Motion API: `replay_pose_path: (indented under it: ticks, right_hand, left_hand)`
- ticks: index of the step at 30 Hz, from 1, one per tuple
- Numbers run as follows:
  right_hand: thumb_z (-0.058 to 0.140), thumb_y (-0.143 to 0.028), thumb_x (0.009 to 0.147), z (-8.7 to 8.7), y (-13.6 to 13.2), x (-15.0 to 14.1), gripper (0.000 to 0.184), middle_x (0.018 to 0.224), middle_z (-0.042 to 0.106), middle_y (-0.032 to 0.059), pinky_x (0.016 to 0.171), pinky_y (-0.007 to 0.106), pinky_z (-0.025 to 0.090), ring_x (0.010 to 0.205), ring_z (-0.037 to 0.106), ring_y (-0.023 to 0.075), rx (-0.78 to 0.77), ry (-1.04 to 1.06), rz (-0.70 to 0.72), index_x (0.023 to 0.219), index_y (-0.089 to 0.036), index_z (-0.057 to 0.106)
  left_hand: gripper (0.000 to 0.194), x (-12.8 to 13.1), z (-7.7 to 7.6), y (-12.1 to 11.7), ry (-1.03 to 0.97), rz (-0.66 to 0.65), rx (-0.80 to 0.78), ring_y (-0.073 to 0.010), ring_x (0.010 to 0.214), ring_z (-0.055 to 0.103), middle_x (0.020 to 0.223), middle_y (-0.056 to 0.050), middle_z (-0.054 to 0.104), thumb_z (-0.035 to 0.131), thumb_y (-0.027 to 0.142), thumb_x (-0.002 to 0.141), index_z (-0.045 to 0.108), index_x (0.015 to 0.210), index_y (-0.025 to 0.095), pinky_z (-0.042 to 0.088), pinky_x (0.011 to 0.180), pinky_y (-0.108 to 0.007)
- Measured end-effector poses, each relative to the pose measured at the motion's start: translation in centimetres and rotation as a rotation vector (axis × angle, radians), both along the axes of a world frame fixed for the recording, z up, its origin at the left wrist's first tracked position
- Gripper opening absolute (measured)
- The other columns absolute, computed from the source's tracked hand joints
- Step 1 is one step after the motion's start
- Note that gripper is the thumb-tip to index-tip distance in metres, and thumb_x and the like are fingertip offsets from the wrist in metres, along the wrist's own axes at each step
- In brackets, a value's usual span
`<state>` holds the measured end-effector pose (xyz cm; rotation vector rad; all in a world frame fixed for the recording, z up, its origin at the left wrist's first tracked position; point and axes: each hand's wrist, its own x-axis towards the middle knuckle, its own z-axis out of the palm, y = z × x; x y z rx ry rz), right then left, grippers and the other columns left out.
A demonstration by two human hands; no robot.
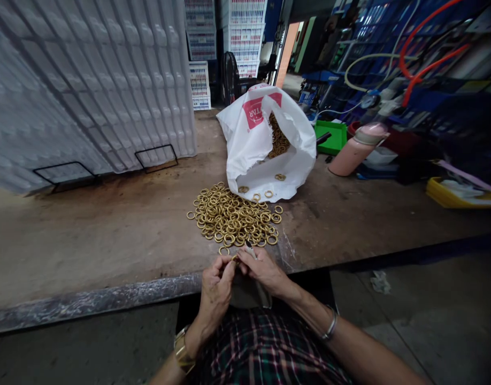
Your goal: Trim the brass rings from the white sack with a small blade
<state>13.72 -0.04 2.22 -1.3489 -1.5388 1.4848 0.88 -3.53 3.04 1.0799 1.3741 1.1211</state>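
At the table's front edge my left hand (218, 283) pinches a brass ring (235, 259) between thumb and fingers. My right hand (266, 271) is closed beside it, its fingertips meeting the same ring. A slim tool (250, 249) with a pale body and dark end sticks up from the right hand; its exact kind and working end are hidden by the fingers. Just beyond both hands lies a heap of brass rings (233, 216), with one loose ring (224, 251) nearest the fingers. Behind the heap, a torn white sack (249, 144) lies open toward me, more rings inside.
Stacked translucent plastic trays (109, 80) stand at the left behind black wire bookends (156, 159). To the right are a pink bottle (352, 155), a green tray (331, 136) and a yellow bin (450, 199). Orange hoses (409, 69) hang at upper right.
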Motion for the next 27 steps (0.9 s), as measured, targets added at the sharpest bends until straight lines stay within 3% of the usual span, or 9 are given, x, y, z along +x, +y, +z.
replay_pose_path:
  ticks: [8, 13, 27]
  right_hand:
    - [0.047, -0.032, 0.077, 0.3, 0.6, -0.5, 0.023, 0.053, 0.045, -0.0041, 0.054, 0.022, 0.032, 0.054, 0.04, 0.0094, 0.071, -0.068, -0.076, 0.058, -0.018, 0.046]
    - [0.048, -0.029, 0.075, 0.4, 0.5, -0.6, 0.018, 0.057, 0.046, -0.0038, 0.057, 0.022, 0.034, 0.058, 0.041, 0.0099, 0.142, -0.071, -0.065, 0.061, -0.018, 0.049]
    - [0.044, -0.025, 0.076, 0.5, 0.5, -0.7, 0.015, 0.059, 0.051, -0.0029, 0.057, 0.022, 0.037, 0.057, 0.048, 0.01, 0.076, 0.016, -0.049, 0.068, -0.017, 0.053]
  left_hand:
    - [0.029, -0.4, -0.1, -0.2, -0.195, -0.122, -0.213, -0.0056, 0.044, 0.034, 0.058, 0.006, 0.045, 0.053, 0.046, 0.077, 0.053, 0.081, 0.017, 0.027, 0.042, -0.018]
    - [0.033, -0.5, -0.6, -0.3, -0.231, -0.158, -0.239, -0.0051, 0.042, 0.033, 0.058, 0.006, 0.044, 0.049, 0.05, 0.079, 0.049, 0.075, 0.018, 0.024, 0.038, -0.017]
    - [0.03, -0.7, -1.1, -0.4, -0.302, -0.164, -0.229, -0.0045, 0.045, 0.037, 0.062, 0.005, 0.048, 0.052, 0.047, 0.079, 0.051, 0.079, 0.017, 0.029, 0.039, -0.016]
